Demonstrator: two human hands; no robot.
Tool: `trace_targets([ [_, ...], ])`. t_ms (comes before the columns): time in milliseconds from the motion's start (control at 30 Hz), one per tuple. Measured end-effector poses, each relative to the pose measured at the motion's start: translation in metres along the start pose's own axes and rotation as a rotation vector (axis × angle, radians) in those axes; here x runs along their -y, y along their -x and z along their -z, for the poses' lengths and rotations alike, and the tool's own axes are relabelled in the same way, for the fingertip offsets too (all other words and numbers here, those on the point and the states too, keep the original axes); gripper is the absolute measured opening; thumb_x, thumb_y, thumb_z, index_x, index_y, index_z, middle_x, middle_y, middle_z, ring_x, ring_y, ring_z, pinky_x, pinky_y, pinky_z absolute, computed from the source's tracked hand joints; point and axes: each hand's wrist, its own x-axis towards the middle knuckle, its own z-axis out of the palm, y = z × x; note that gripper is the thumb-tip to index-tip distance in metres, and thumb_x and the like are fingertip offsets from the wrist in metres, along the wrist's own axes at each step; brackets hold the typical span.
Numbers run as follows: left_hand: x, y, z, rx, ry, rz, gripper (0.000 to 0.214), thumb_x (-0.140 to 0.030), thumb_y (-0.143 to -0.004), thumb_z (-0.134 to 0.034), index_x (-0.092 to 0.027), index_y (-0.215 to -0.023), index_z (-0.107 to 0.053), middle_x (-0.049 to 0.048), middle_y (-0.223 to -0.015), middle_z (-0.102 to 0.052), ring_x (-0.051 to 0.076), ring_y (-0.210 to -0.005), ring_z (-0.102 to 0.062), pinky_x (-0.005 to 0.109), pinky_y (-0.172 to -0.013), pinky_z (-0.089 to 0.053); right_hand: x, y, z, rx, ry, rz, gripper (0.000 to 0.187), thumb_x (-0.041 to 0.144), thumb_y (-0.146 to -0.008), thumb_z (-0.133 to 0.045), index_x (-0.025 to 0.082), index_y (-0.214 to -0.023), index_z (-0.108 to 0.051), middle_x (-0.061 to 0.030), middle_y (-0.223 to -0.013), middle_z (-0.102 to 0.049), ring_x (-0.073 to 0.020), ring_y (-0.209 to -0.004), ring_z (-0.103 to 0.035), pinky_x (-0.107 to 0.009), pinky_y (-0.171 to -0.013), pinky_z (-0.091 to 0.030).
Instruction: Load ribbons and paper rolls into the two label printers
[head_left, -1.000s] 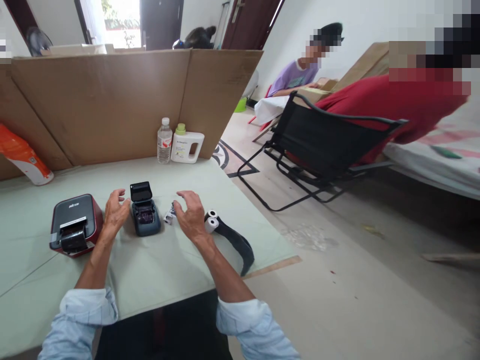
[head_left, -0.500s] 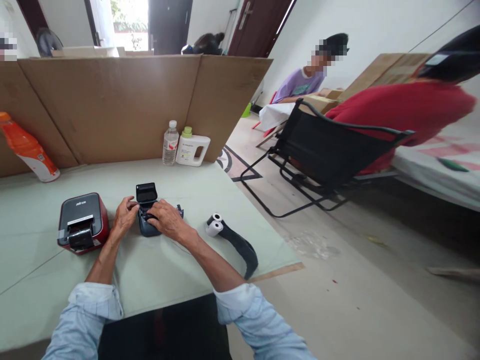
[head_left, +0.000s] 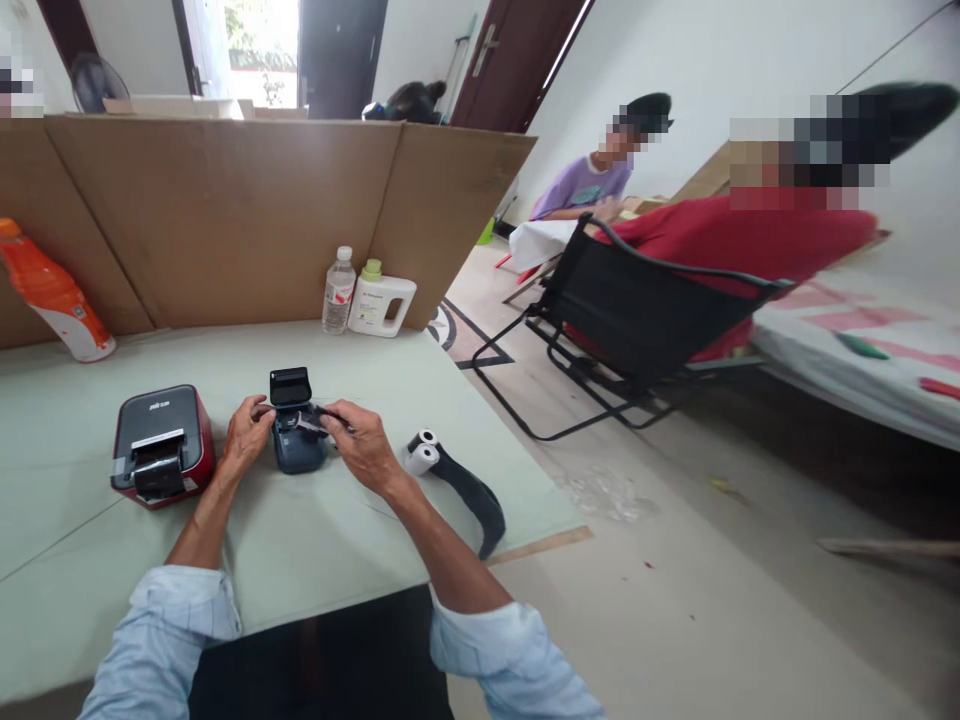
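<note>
A small dark-blue label printer (head_left: 300,458) lies on the table with its black lid (head_left: 290,386) raised at the back. My left hand (head_left: 247,435) is at its left edge, the fingers curled and gripping that side. Over the printer's right side, my right hand (head_left: 366,445) pinches a small dark part (head_left: 328,417) between thumb and fingers. The part's exact kind is too small to make out. A pale strip shows near it, inside the open printer. Right of my right hand stand two paper rolls (head_left: 421,455) with a black strip (head_left: 480,500) trailing from them.
A larger red and black printer (head_left: 163,445) sits left of my left hand. Along the cardboard screen (head_left: 247,220) stand a water bottle (head_left: 339,292), a white jug (head_left: 382,303) and an orange bottle (head_left: 60,295). Two people sit beyond a black folding chair (head_left: 652,325).
My right hand has lifted away from inside the small printer toward the right, with the dark part in its fingers. My left hand stays at the printer's edge. The person in red has shifted left.
</note>
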Motion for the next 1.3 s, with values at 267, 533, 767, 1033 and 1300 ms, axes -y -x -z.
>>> trace_targets([
  [267,0.001,-0.004,-0.001,-0.012,-0.001,-0.001,0.049,-0.042,-0.073,-0.072,-0.019,-0.116,-0.068,0.0113,-0.103,-0.078,0.029,-0.1,-0.074,0.045,-0.097,-0.054,-0.014,0.046,0.064,0.333,0.265,-0.239,0.017,0.029,-0.095,-0.063,0.024,-0.082,-0.072,0.0004,-0.077,-0.07,-0.0191,-0.074,-0.063,-0.028,-0.068,-0.044],
  [533,0.0,-0.004,0.0,-0.009,0.031,-0.002,0.053,-0.045,-0.073,-0.071,-0.018,-0.117,-0.065,0.012,-0.103,-0.078,0.029,-0.099,-0.075,0.043,-0.093,-0.056,-0.034,0.008,0.031,0.13,0.615,-0.314,0.026,0.04,-0.101,-0.062,0.017,-0.109,-0.072,-0.0192,-0.113,-0.075,-0.0316,-0.106,-0.07,-0.039,-0.089,-0.05],
  [767,0.003,-0.004,0.0,-0.021,0.036,-0.018,0.052,-0.043,-0.074,-0.071,-0.017,-0.118,-0.066,0.0118,-0.102,-0.077,0.027,-0.097,-0.075,0.043,-0.095,-0.056,-0.038,-0.023,0.016,0.243,0.562,-0.598,0.047,0.061,-0.096,-0.063,0.019,-0.08,-0.076,-0.0171,-0.091,-0.079,-0.0295,-0.091,-0.073,-0.035,-0.077,-0.045],
  [1033,-0.006,0.0,0.002,-0.07,-0.09,-0.055,0.046,-0.037,-0.08,-0.064,-0.016,-0.12,-0.066,0.0113,-0.104,-0.077,0.024,-0.093,-0.073,0.041,-0.09,-0.058,-0.048,-0.025,0.011,0.225,0.348,-0.621,0.026,0.041,-0.092,-0.065,0.019,-0.094,-0.077,-0.0052,-0.088,-0.079,-0.0171,-0.086,-0.067,-0.025,-0.07,-0.042],
  [1300,-0.015,0.001,0.005,-0.11,-0.162,-0.091,0.037,-0.032,-0.082,-0.059,-0.017,-0.115,-0.068,0.0089,-0.1,-0.076,0.023,-0.089,-0.072,0.038,-0.085,-0.058,-0.056,-0.026,0.016,0.23,0.07,-0.52,0.037,0.03,-0.089,-0.067,0.015,-0.122,-0.07,-0.0048,-0.088,-0.074,-0.0176,-0.077,-0.067,-0.027,-0.073,-0.05],
])
